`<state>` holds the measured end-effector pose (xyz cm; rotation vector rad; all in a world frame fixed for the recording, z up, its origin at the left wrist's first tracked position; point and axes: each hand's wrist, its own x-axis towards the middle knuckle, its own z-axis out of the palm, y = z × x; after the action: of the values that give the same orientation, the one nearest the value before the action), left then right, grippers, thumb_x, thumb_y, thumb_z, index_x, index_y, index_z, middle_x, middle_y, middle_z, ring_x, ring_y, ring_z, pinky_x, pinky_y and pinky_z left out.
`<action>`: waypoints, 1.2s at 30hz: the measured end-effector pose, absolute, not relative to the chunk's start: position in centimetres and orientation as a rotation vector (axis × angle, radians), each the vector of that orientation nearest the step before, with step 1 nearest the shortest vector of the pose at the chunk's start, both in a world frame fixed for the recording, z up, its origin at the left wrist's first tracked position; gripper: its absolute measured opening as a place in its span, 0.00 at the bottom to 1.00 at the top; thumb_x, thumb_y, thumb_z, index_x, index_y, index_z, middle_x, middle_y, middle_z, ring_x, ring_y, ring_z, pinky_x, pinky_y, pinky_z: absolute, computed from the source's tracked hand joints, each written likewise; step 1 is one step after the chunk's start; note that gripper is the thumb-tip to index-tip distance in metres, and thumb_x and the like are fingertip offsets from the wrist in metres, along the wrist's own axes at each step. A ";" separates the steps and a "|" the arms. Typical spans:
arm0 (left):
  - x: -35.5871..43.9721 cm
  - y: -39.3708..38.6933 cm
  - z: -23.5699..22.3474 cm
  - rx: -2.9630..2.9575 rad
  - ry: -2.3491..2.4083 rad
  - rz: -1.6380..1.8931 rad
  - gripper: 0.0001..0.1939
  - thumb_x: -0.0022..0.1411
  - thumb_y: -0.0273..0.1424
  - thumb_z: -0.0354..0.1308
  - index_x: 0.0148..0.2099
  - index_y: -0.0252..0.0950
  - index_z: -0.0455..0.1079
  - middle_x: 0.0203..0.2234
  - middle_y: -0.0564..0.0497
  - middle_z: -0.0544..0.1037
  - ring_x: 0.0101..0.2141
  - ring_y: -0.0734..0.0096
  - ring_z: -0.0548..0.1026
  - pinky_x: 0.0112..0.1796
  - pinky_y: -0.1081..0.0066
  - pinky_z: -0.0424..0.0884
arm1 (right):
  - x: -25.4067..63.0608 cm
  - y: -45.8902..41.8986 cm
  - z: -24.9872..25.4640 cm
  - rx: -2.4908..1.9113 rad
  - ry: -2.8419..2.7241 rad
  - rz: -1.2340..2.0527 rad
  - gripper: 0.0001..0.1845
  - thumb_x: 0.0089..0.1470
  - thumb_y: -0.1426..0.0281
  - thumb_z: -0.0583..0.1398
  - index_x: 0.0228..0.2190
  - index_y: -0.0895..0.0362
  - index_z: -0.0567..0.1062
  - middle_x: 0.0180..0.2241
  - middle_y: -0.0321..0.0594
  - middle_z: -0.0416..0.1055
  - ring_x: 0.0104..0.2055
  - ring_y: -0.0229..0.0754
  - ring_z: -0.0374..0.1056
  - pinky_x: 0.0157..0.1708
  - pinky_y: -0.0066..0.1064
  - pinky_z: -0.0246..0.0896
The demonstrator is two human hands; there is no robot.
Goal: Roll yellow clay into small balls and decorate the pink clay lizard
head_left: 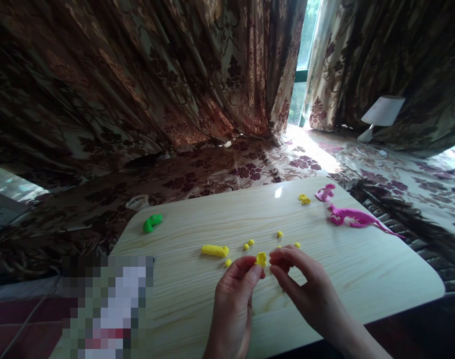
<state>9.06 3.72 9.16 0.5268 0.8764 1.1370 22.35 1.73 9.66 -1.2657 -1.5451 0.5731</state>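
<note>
My left hand (236,294) pinches a small, flattened piece of yellow modelling clay (261,259) between thumb and fingertips. Just to its right is my right hand (311,281), its thumb and forefinger curved and slightly apart, with nothing visible between them. On the table beyond my hands lie a thick yellow clay roll (215,250) and several small yellow clay balls (279,234). One yellow ball (228,263) rests close to my left fingers. Part of the group is hidden behind my right hand.
The pale wooden table (182,294) has rounded corners. A green clay piece (152,223) lies at its far left. Toward the far right are a yellow clay scrap (304,199) and stretched pink clay (354,217). A pixelated patch (115,304) covers the left front. Behind stands a white lamp (383,110).
</note>
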 end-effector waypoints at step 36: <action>9.7 3.1 9.0 0.560 0.909 1.074 0.09 0.51 0.28 0.63 0.37 0.34 0.71 0.30 0.51 0.76 0.33 0.74 0.72 0.41 0.71 0.66 | 22.7 1.5 9.2 -1.202 -1.643 0.391 0.11 0.55 0.77 0.56 0.39 0.55 0.72 0.35 0.40 0.68 0.36 0.39 0.66 0.36 0.30 0.63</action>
<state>9.68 3.06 9.01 0.5600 0.9088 1.0738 22.67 1.55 9.18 -1.2015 -1.6429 0.3911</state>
